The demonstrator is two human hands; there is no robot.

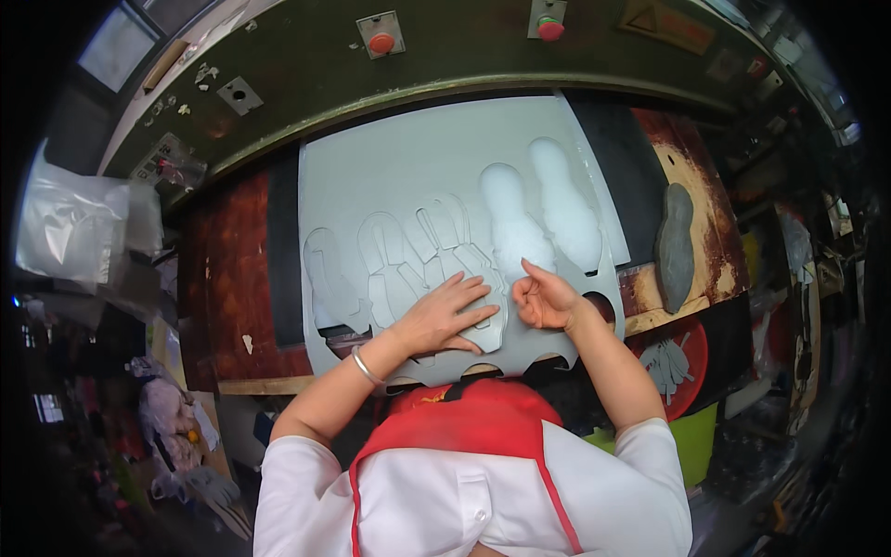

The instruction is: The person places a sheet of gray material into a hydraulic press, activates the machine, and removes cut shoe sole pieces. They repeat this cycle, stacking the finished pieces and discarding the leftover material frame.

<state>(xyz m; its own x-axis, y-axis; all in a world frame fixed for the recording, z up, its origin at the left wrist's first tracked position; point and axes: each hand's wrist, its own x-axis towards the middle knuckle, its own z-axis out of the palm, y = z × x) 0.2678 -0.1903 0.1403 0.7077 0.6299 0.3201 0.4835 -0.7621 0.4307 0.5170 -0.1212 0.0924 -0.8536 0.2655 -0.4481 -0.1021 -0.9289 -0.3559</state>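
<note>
A large grey sheet (399, 148) lies on the work surface, with sole-shaped outlines cut across its near half. My left hand (450, 314) rests flat, fingers spread, on a stack of loose grey cut pieces (492, 336) near the sheet's front edge. Just right of it, my right hand (548, 299) is closed, its fingers curled in and the index finger partly raised; what it holds, if anything, is hidden. Beyond that hand are two white sole-shaped areas (509, 209) in the sheet. Cut outlines of strips and soles (394, 260) continue to the left.
A dark grey sole-shaped block (676, 246) stands on the brown board at right. Below it, a red basin (685, 371) holds grey scraps. A green machine beam (316, 56) with a red button (381, 43) spans the far side. Clear plastic bags (83, 218) hang at left.
</note>
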